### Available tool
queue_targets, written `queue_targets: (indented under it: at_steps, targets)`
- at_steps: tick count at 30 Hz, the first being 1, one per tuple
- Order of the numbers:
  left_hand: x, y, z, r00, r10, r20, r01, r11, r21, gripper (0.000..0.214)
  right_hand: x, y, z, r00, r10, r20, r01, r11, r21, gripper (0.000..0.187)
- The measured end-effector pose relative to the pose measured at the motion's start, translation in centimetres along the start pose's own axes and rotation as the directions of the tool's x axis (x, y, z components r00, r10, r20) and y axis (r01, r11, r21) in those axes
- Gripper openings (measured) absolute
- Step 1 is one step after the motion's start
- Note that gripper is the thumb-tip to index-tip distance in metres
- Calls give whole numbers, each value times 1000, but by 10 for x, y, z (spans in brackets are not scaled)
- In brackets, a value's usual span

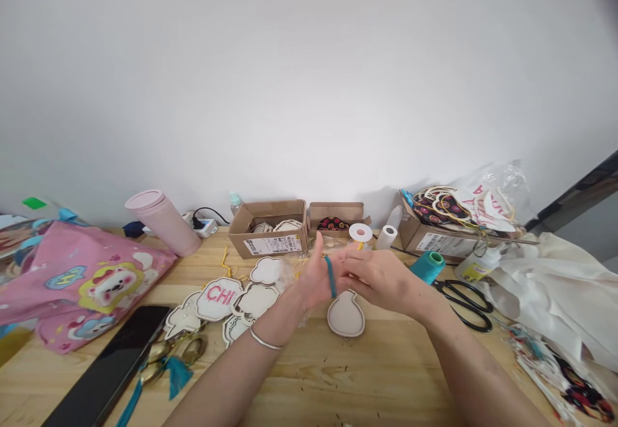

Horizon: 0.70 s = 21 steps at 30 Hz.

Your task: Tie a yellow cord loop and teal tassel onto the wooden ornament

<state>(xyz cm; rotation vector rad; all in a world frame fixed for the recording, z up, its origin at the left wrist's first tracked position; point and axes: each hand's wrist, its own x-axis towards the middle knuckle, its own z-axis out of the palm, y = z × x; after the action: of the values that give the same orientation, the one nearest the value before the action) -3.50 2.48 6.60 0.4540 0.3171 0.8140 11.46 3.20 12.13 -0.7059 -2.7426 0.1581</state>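
Note:
My left hand (316,280) is raised over the middle of the table, thumb up and palm flat. A band of teal thread (331,277) is wound round it. My right hand (374,279) meets its fingers, with its own fingertips pinched together; what lies between them is hidden. Below the hands is a pale gourd-shaped piece (346,316) with a dark edge. To the right of my right hand stands a teal thread spool (429,266), close to black-handled scissors (466,301).
White shaped plaques (219,299) lie in a pile at left, near gold bells (157,356) and a black phone (113,359). Behind are a cardboard box (270,246), a pink tumbler (168,224) and a fuller box (434,243). A pink bag (62,279) fills the left side.

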Motion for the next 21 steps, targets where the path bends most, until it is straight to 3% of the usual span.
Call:
queue_targets:
  at_steps: [5,8,15,18,21]
  targets:
    - [6,-21,-5,985,-152,83,136,976,169,85,0,11,-1,1000,23,-15,-22,998,56,15]
    - [7,-26,-10,979,-180,93,149,951,271,83,3,17,5,1000,16,-12,-15,997,78,16]
    - [4,-29,-11,980,-136,145,64,908,413,58,9,22,13,999,39,3,-38,981,191,9]
    - [4,-26,-6,974,-183,135,103,885,453,39,8,24,18,998,60,3,-59,974,217,13]
    - [3,-21,-1,963,-245,116,167,874,457,34,4,30,23,995,94,21,-96,970,221,16]
